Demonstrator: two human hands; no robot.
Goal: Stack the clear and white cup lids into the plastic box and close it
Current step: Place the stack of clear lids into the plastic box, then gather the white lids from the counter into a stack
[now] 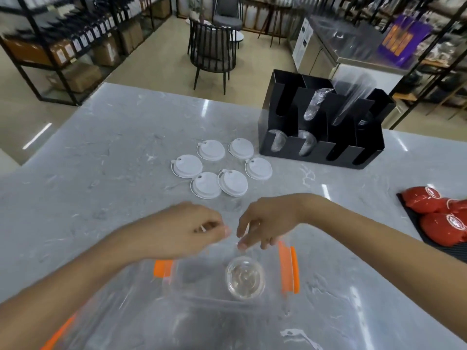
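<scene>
Your left hand (182,231) hovers over the box's (202,296) far-left corner, palm down, fingers curled in with thumb and fingertips close together. A thin pale sliver shows between them; too blurred to call. So whether that hand is pinching something or just clenched: can't tell.

Six white lids (222,168) lie in a loose ring on the counter (101,147) beyond your hands, flat, several touching or overlapping at the edges. None in the box yet. Laid out singly like that, each looks easy to pick one at a time.

The box sits right in front of you, open, orange latches (289,269) flipped out on the left and right sides, so nothing blocks the drop zone. Its lid isn't clearly visible; the clear sheet with an orange strip at lower left may be it.

The clear lids (244,277) sit inside the box toward the right, dome up, looks like a small stack, count unreadable.

Your right hand (265,226) hangs just above and behind those clear lids, wrist bent, fingers pointing down and loosely spread, gripping nothing I can see. Reads as released.

My take: clear lids done, white lids next, then close.

Black cup holder (321,122) far right of the lids; red cups (434,213) at right edge.
</scene>
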